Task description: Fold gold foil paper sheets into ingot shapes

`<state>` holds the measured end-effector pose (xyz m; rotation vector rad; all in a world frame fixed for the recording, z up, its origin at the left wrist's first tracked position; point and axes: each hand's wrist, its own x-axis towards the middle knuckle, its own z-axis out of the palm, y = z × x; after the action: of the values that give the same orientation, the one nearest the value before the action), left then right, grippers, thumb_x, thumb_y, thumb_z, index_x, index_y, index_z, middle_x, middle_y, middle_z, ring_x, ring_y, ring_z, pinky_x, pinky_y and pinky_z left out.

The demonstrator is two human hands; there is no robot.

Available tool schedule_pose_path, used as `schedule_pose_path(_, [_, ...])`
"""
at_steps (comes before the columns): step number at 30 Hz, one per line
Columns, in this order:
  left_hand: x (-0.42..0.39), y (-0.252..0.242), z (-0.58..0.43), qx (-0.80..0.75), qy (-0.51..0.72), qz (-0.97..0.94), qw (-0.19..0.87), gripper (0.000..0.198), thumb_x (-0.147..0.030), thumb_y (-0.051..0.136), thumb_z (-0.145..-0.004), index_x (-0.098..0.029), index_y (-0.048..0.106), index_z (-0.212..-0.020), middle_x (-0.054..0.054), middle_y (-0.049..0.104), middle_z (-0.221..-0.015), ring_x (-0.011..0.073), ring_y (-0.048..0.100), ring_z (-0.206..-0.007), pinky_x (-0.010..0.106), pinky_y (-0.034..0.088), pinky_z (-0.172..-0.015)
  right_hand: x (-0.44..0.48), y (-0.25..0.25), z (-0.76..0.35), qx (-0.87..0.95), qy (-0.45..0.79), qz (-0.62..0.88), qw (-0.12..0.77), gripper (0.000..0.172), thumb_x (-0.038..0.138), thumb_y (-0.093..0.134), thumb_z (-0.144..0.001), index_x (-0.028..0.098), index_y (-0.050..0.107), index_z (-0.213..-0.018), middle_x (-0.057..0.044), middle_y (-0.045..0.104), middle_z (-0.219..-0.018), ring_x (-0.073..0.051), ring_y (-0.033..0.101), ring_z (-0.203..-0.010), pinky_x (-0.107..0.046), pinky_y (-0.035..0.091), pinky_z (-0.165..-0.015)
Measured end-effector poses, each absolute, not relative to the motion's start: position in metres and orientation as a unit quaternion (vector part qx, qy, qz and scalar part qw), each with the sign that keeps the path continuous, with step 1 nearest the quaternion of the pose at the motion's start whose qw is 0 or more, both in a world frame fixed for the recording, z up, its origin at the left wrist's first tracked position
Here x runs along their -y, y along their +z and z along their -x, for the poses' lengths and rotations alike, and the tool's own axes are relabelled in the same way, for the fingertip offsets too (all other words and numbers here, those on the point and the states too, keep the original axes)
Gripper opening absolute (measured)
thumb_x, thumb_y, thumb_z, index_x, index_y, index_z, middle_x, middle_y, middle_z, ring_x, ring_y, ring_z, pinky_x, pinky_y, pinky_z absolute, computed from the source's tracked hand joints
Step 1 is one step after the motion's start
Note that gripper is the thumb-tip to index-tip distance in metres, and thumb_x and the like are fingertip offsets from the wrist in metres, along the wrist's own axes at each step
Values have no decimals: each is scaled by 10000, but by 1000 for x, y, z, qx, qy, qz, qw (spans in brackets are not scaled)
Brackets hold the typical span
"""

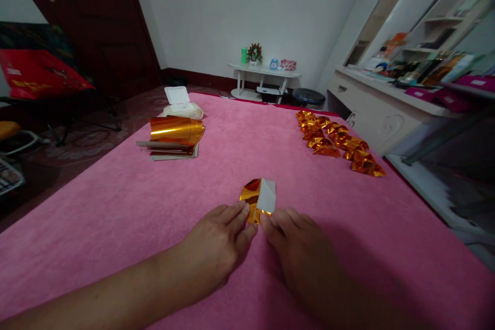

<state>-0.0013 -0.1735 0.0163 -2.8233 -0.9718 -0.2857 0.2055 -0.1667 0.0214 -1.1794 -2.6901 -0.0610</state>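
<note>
A partly folded sheet of gold foil paper (266,196) lies on the pink cloth in front of me, its pale grey back showing on the right half. At its lower left edge, my left hand (219,234) presses the paper with thumb and fingers. My right hand (299,245) pinches the lower right corner, its fingers bent and drawn together. Both thumbs nearly meet at the near edge of the sheet. Part of the paper is hidden under the fingertips.
A stack of gold foil sheets (176,134) lies at the left, with a white wipes pack (181,105), lid raised, behind it. Rows of folded gold foil pieces (334,136) sit at the right. Beyond stand a small white table (263,68) and a cluttered dresser (382,100).
</note>
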Motion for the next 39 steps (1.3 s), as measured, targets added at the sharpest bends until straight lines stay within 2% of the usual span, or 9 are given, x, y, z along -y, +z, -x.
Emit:
schedule_pose_path(5, [174, 15, 1, 326, -92, 938, 75, 406, -220, 463, -863, -97, 515, -1246, 176, 583, -1219, 323, 504, -1170, 449, 452, -935, 159, 26, -212, 892, -59, 445, 58, 247, 112, 542, -805, 212, 608, -1021, -58, 576, -797, -214, 456, -732, -347, 283, -618])
schedule_pose_path(11, [174, 15, 0, 329, -89, 937, 69, 399, -201, 455, -866, -92, 512, -1245, 172, 563, -1251, 316, 489, -1188, 433, 444, -951, 172, 17, -208, 905, -64, 405, 116, 291, 114, 534, -825, 217, 579, -1094, -55, 599, -964, -200, 485, -859, -333, 322, -748])
schedule_pose_path(15, [174, 17, 0, 331, -83, 938, 61, 406, -202, 456, -865, -87, 505, -1251, 184, 555, -1256, 332, 481, -1192, 452, 442, -946, 155, 27, -220, 889, -37, 447, 92, 153, 193, 530, -843, 242, 641, -937, -33, 572, -783, -187, 482, -736, -312, 312, -646])
schedule_pose_path(16, [174, 17, 0, 332, -83, 938, 58, 408, -201, 458, -864, -89, 503, -1253, 184, 553, -1259, 332, 479, -1195, 455, 442, -946, 145, 30, -224, 870, -31, 481, 107, 134, 208, 518, -852, 220, 651, -846, -38, 564, -768, -183, 488, -730, -306, 315, -637])
schedule_pose_path(19, [174, 17, 0, 331, -92, 938, 46, 412, -195, 471, -853, -95, 502, -1251, 182, 537, -1277, 324, 467, -1208, 448, 438, -952, 111, 38, -230, 827, 87, 522, 188, 316, 262, 473, -884, 173, 594, -606, -19, 546, -708, -125, 496, -625, -258, 335, -579])
schedule_pose_path(23, [171, 22, 1, 331, -119, 936, 15, 369, -187, 475, -849, -127, 534, -1208, 157, 559, -1247, 286, 488, -1187, 431, 438, -950, 75, 33, -210, 812, 220, 454, 294, 191, 245, 488, -867, 175, 664, -842, -27, 626, -802, -133, 558, -729, -239, 399, -650])
schedule_pose_path(26, [170, 28, -1, 339, -145, 930, -4, 294, -202, 445, -878, -175, 578, -1138, 122, 601, -1161, 256, 533, -1113, 428, 450, -909, 59, 25, -188, 831, 244, 433, 251, 127, 263, 623, -758, 174, 693, -815, -28, 649, -810, -126, 550, -686, -223, 383, -595])
schedule_pose_path(31, [168, 37, -4, 359, -139, 923, -23, 229, -273, 454, -892, -193, 610, -1041, 85, 583, -1113, 236, 541, -1011, 419, 439, -861, 48, 18, -183, 839, 260, 443, 183, 156, 233, 614, -745, 155, 656, -616, 8, 610, -585, -89, 488, -534, -209, 298, -501])
schedule_pose_path(39, [160, 39, -4, 317, -131, 939, -1, 197, -233, 447, -901, -166, 632, -886, 60, 622, -892, 204, 541, -901, 415, 400, -868, 85, 35, -212, 842, 139, 499, 147, 134, 219, 616, -741, 173, 643, -618, -7, 622, -659, -102, 500, -570, -228, 287, -525])
